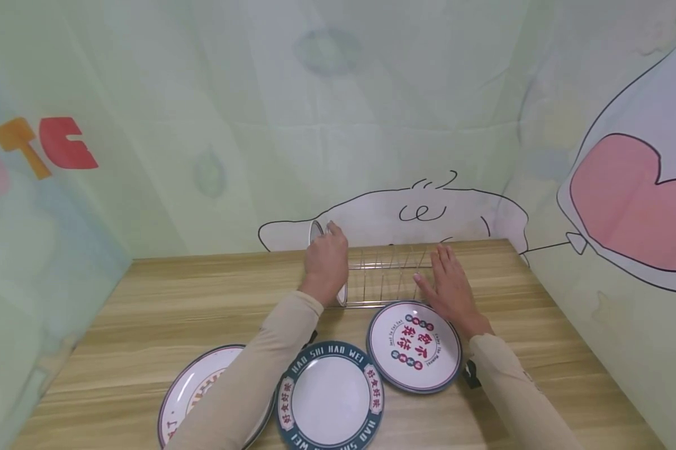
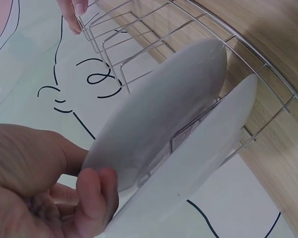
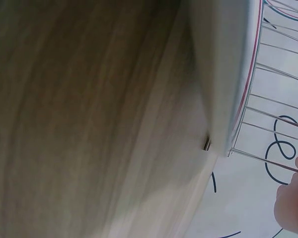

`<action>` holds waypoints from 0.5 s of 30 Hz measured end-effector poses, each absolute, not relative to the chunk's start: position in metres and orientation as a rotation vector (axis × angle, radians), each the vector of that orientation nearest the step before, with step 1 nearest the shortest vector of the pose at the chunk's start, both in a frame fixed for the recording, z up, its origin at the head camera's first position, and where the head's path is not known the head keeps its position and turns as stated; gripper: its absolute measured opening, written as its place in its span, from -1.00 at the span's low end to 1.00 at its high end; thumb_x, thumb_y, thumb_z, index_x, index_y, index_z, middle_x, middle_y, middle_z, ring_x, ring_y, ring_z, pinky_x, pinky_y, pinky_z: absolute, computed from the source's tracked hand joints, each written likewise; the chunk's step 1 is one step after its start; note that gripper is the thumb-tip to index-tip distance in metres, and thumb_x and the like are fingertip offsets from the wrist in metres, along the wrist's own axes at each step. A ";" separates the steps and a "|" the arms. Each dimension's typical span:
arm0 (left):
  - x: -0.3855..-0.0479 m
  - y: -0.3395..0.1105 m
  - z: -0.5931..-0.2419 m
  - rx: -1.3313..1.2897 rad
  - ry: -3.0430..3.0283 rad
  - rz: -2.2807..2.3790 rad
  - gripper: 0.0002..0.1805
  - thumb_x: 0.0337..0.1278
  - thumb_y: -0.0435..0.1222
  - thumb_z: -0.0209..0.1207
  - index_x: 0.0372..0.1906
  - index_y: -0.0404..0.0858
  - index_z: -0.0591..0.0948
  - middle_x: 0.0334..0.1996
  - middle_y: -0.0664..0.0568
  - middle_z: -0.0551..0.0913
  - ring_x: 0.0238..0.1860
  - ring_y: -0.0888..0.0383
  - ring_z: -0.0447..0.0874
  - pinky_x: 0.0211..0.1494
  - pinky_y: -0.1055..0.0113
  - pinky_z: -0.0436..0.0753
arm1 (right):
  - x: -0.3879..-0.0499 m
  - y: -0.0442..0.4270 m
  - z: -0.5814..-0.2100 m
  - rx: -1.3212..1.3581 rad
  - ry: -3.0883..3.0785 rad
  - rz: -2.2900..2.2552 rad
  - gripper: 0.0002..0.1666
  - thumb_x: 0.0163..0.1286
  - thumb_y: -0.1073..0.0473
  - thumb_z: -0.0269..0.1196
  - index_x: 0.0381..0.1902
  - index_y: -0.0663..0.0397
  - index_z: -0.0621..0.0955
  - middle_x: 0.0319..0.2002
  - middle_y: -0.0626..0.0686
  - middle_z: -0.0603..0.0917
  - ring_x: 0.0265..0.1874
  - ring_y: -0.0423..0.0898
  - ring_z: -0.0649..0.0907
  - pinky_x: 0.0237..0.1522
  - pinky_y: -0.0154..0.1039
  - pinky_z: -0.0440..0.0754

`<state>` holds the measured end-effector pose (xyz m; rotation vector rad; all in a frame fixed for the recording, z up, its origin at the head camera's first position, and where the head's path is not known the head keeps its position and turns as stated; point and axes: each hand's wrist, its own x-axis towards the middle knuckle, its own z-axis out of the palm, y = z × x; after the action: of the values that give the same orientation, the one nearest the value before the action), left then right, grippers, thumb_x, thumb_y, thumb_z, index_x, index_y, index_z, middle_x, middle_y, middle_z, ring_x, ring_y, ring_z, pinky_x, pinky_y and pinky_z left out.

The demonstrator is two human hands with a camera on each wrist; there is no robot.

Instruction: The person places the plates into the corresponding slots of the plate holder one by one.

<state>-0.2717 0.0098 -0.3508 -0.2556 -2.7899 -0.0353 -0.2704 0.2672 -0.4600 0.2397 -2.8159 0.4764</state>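
Near the back of the table, my left hand point(image 1: 327, 259) pinches the edge of a white plate point(image 2: 161, 106) between thumb and fingers. That plate stands tilted on edge at the left end of a wire dish rack point(image 1: 372, 305). Close beside it in the left wrist view, a second white plate point(image 2: 203, 144) also stands on edge, with a rack wire between the two. My right hand point(image 1: 453, 287) rests at the rack's right end, its fingers mostly straight and touching the wire frame. In the right wrist view only part of the right hand point(image 3: 293, 193) shows.
In front of the rack lie a white plate with red lettering point(image 1: 413, 350), a teal-rimmed plate point(image 1: 331, 400) and a larger plate point(image 1: 197, 390) partly hidden by my left sleeve. A printed cloth point(image 1: 203, 125) hangs behind the wooden table point(image 1: 164, 300).
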 end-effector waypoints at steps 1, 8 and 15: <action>-0.272 0.009 -0.351 -0.257 -2.789 -0.043 -0.37 0.16 -0.43 0.18 0.34 -0.58 0.36 -0.40 -0.26 0.75 -0.46 0.04 0.76 -0.56 0.35 0.69 | -0.270 0.267 -0.460 0.238 -2.814 0.474 -0.07 0.53 -0.19 0.01 0.53 0.40 0.07 0.59 0.33 -0.07 0.59 0.28 -0.08 0.59 0.17 -0.07; -0.272 0.009 -0.351 -0.239 -2.822 -0.051 -0.36 0.20 -0.43 0.17 0.37 -0.57 0.33 -0.39 -0.26 0.75 -0.48 0.06 0.75 -0.57 0.36 0.68 | -0.270 0.266 -0.458 0.234 -2.810 0.462 -0.08 0.53 -0.19 0.01 0.52 0.39 0.09 0.59 0.33 -0.04 0.59 0.28 -0.06 0.58 0.18 -0.03; -0.267 0.007 -0.348 -0.246 -2.847 -0.044 -0.34 0.22 -0.41 0.16 0.40 -0.55 0.30 -0.49 -0.18 0.70 -0.65 0.19 0.58 -0.73 0.48 0.49 | -0.270 0.265 -0.458 0.228 -2.819 0.471 -0.08 0.53 -0.19 0.02 0.53 0.38 0.08 0.59 0.33 -0.04 0.59 0.27 -0.07 0.58 0.18 -0.04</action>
<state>-0.2669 0.0073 -0.3477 -0.2458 -2.8468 -0.0438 -0.2697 0.2653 -0.4583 0.2280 -2.8189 0.4708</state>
